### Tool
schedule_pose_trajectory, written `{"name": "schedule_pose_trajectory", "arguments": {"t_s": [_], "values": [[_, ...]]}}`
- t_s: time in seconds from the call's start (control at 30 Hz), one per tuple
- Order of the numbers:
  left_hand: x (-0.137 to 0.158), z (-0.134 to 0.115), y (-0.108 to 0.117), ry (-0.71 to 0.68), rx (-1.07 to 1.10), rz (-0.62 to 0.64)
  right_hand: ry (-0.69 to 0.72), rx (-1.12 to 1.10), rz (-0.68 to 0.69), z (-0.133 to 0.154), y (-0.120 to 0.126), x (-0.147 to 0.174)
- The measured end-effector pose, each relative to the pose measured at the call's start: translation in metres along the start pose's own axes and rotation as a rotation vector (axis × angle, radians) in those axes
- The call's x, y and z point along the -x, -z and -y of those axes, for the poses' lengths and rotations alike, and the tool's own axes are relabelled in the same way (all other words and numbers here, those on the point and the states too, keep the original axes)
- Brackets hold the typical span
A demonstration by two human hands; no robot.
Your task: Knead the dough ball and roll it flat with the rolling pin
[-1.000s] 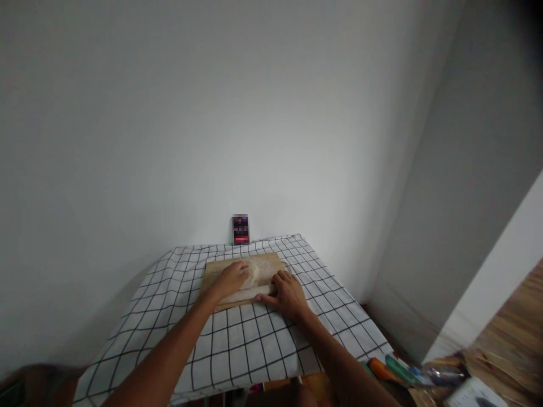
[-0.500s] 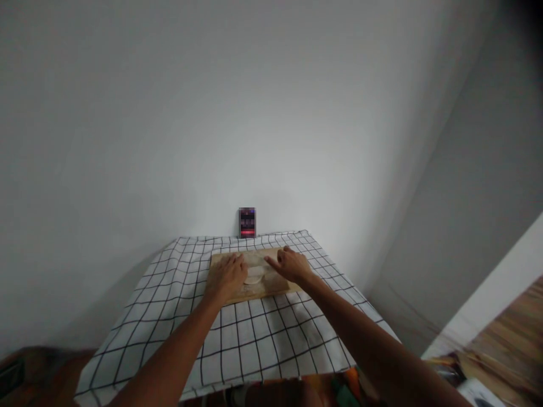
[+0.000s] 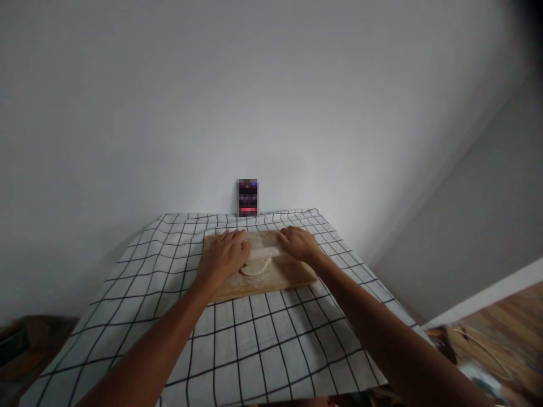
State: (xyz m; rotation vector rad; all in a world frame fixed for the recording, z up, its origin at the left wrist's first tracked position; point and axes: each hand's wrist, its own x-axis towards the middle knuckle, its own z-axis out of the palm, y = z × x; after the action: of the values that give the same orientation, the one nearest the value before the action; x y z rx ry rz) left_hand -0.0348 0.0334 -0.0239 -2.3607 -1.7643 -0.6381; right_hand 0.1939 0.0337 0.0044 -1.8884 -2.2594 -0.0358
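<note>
A pale, floury rolling pin lies crosswise over a wooden board. My left hand is over the pin's left end, its fingers reaching forward and the thumb toward the middle. Over the right end is my right hand, with its fingers bent round it. Both hands hide the pin's ends. Just on the near side of the pin is a flat, pale piece of dough, its far edge at or under the pin. White flour dusts the board around it.
A black-and-white checked cloth covers the table beneath the board. At the back a pixelated phone-like device leans against the white wall. Blurred items lie on the wooden floor at lower right, and a brown box-like thing is at lower left.
My right hand has come down onto the rolling pin's right end, its pointing finger now folded in. The dough shows more fully. The view has tilted and come closer.
</note>
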Motion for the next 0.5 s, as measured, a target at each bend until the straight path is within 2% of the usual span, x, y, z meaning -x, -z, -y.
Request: {"name": "schedule_pose_trajectory", "arguments": {"t_s": [0.17,0.37,0.5], "values": [[0.005,-0.011,0.014,-0.033,-0.020,-0.020,0.004,-0.022,-0.096,-0.001,-0.014,0.021],[0.017,-0.011,0.008,-0.104,0.023,-0.081,-0.047,-0.023,-0.138,0.009,-0.022,0.047],[0.030,-0.011,0.007,-0.153,0.089,-0.091,-0.010,-0.058,-0.192,0.015,-0.028,0.071]]}}
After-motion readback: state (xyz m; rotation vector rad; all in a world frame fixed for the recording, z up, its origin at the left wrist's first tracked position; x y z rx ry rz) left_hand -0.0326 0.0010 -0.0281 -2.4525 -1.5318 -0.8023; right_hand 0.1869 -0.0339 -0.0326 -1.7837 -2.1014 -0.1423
